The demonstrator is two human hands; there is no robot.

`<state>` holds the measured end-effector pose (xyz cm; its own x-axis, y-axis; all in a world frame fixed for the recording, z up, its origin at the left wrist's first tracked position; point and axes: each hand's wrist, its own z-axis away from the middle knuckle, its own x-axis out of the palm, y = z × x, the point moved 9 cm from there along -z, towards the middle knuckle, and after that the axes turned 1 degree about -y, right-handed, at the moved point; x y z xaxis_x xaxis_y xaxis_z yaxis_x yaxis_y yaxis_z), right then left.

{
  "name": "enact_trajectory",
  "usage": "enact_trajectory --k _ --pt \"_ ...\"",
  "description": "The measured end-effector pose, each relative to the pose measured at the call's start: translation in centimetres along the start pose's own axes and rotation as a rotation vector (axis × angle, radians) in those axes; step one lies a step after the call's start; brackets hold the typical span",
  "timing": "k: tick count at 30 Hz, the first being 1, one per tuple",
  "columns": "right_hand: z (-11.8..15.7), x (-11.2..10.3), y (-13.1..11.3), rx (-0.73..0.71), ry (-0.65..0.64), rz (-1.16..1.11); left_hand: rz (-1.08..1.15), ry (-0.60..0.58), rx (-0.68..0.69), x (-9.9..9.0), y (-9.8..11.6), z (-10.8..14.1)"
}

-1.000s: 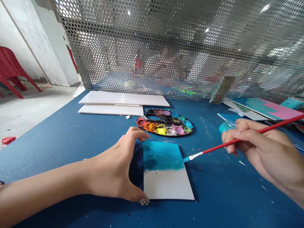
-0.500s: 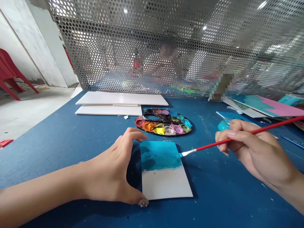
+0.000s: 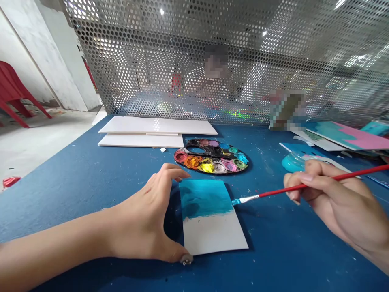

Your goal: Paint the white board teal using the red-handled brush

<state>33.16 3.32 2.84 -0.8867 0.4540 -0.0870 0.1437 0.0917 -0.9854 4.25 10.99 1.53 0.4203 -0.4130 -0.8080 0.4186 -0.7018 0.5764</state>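
Your right hand [image 3: 331, 200] pinches a red paintbrush [image 3: 273, 193], tip just beside the teal-painted white card [image 3: 209, 217]; your left hand [image 3: 142, 217] spreads wide along its edge, near a round paint palette [image 3: 209, 154].

a paint-flecked blue work table [image 3: 75, 211]
a half-painted card [image 3: 209, 217] lies mid-table; white boards [image 3: 154, 134] at eleven o'clock, a round paint palette [image 3: 211, 159] at twelve, painted boards [image 3: 343, 136] at two.

I log a matt painted card [image 3: 209, 219], glossy red brush handle [image 3: 273, 192], rough paint-crusted plastic palette [image 3: 211, 156], glossy white boards [image 3: 158, 127], perforated metal screen [image 3: 182, 61], scuffed matt blue tabletop [image 3: 75, 178]
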Motion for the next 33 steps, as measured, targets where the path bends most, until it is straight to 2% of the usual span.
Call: enact_trajectory --k 5,9,13,17,20,25,30,33 --pt "0.17 0.32 0.53 0.011 -0.069 0.021 0.004 -0.004 -0.011 -0.17 0.19 -0.02" --pt "0.01 -0.21 0.47 -0.024 -0.011 0.015 0.003 0.001 -0.022 -0.33 0.25 -0.10" --pt "-0.08 0.16 0.66 -0.011 -0.059 0.015 0.013 0.050 -0.012 -0.58 0.24 0.00" --pt "0.03 -0.01 0.31 -0.032 -0.033 0.000 0.026 0.088 0.006 -0.67 0.30 0.13" --pt "0.25 0.61 0.35 -0.010 -0.084 -0.007 0.027 0.096 0.006 -0.68 0.29 0.13" --pt "0.17 0.15 0.25 -0.016 -0.048 -0.023 0.007 0.048 -0.005 -0.45 0.16 0.00" --pt "-0.02 0.34 0.86 0.012 -0.090 -0.022 -0.012 -0.019 -0.019 0.09 0.02 0.06" --pt "-0.21 -0.28 0.97 -0.002 -0.042 -0.042 -0.016 -0.039 -0.024 0.30 -0.02 0.20"
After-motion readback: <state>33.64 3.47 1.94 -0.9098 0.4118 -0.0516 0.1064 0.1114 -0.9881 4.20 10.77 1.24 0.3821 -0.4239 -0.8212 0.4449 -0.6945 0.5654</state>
